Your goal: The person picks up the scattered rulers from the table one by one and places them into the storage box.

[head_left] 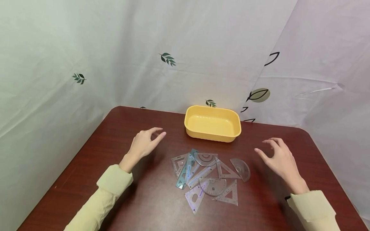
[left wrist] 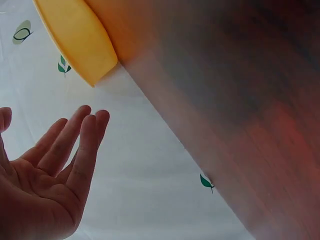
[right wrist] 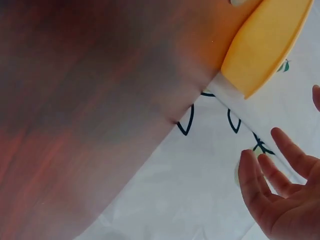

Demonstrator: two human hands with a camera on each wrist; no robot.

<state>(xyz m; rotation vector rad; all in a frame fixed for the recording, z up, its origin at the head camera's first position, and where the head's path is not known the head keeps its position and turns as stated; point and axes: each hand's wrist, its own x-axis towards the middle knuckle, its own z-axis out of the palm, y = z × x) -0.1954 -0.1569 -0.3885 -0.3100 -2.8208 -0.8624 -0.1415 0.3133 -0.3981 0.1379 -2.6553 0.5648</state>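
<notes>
My left hand (head_left: 143,144) hovers over the table left of a pile of clear plastic drawing tools, fingers loosely bent, holding nothing. On the other side, my right hand (head_left: 281,158) is likewise raised and holds nothing; a half-round protractor (head_left: 242,169) lies nearest to it. The pile has a bluish ruler (head_left: 182,179), a clear ruler (head_left: 201,175), several set squares, one purple-tinted (head_left: 195,198), and more protractors (head_left: 214,189), partly overlapping. Behind the pile stands a yellow plastic basin (head_left: 212,138) with nothing in it. Both wrist views show the hands with fingers spread apart.
The dark red-brown table (head_left: 150,205) has rounded far corners. White cloth (head_left: 138,48) with leaf prints hangs behind and at both sides. The basin stands close to the table's far edge.
</notes>
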